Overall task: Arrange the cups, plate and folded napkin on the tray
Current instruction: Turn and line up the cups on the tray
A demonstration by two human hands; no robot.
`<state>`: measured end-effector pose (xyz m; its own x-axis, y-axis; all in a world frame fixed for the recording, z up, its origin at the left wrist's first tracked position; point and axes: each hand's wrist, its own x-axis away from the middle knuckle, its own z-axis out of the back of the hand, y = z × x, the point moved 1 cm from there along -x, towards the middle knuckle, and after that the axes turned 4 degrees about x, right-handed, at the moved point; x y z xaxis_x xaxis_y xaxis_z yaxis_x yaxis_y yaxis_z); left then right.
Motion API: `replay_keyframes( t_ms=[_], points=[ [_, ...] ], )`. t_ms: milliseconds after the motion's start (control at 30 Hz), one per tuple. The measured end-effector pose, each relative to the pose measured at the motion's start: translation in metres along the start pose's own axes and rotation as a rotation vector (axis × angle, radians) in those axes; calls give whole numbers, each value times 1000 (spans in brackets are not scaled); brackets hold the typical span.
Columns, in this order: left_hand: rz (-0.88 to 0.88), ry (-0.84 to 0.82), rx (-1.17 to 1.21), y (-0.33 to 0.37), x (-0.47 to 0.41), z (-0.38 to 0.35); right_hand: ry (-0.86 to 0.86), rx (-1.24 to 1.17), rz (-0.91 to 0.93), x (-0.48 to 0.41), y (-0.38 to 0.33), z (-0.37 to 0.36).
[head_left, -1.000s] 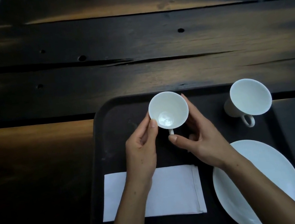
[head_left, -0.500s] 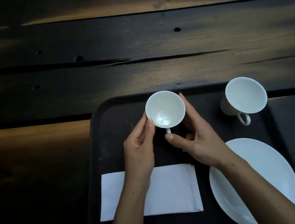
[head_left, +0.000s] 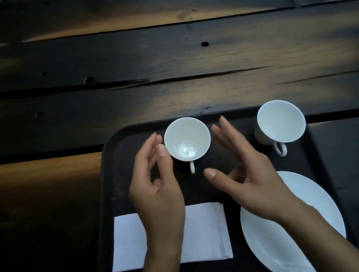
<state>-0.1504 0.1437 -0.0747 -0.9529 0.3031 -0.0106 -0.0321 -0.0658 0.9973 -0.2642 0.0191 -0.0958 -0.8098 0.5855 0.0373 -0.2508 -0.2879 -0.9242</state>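
Two hands are working, both unclenched and holding nothing. Your left hand [head_left: 156, 187] is hovering over the tray with its fingers loosely extended; the thumb tip is sitting right at the left wall of the near cup [head_left: 187, 139], and it cannot be told whether it is touching. Your right hand [head_left: 249, 176] is hanging on the other side of that cup with its fingers spread and its thumb pointing left, clearly apart from the china.

Two white cups are counted. The near cup is standing upright between your hands at the far edge of the tray [head_left: 122, 181], its handle pointing toward you. The second cup [head_left: 280, 121] is sitting in the far right corner, tilted so its mouth is facing the camera, handle also pointing toward you.

One white plate [head_left: 317, 198] is lying in the near right corner, your right forearm crossing over it. One folded white napkin [head_left: 204, 231] is lying flat in the near left part, your left forearm crossing over it.

One dark tray is carrying all four pieces, and it is resting on a dark plank table [head_left: 160, 56].
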Motion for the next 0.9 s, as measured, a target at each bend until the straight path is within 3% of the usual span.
replay_keyframes(
  t_ms=[133, 267, 433, 700, 900],
  points=[
    [-144, -69, 34, 29, 19, -31, 114, 38, 103, 6, -16, 36],
    [-50, -195, 86, 35, 34, -69, 210, 15, 129, 4, -14, 72],
    [125, -248, 89, 20, 50, -102, 307, 46, 29, 7, 15, 107],
    [498, -376, 174, -2, 57, -141, 124, -99, -154, 4, 70, 121],
    [463, -435, 232, -9, 63, -153, 28, -181, -176, -1, 79, 115]
  ],
)
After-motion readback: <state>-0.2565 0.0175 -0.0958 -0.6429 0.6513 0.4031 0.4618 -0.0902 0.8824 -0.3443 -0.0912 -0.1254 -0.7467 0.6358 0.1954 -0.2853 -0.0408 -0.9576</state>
